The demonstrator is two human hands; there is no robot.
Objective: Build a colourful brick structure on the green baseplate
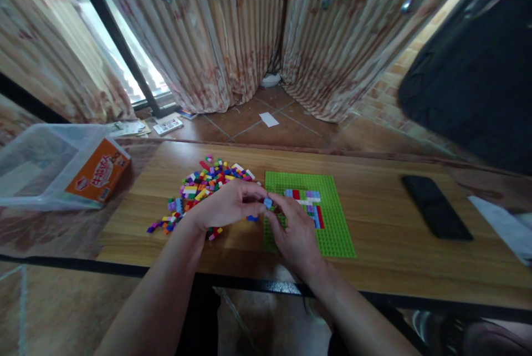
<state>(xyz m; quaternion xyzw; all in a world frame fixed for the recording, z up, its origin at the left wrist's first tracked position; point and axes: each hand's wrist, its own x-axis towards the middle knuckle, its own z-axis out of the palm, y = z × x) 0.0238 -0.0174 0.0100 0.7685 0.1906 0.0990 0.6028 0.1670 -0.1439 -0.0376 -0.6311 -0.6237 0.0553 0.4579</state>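
Observation:
My left hand (226,205) is pinched on a small light-blue brick (268,202) at the left edge of the green baseplate (332,234). My right hand (293,228) rests on the baseplate with its fingers curled, fingertips meeting the same brick. A patch of red, white, purple and blue bricks (311,203) is pressed onto the plate just right of my right hand. A pile of loose coloured bricks (203,187) lies on the wooden table (382,267), behind and left of my left hand.
A black phone (435,206) lies on the table at the right, with white paper (505,225) beyond it. A clear plastic bin (45,162) holding an orange box (100,170) sits at the left. Curtains hang behind over a tiled floor.

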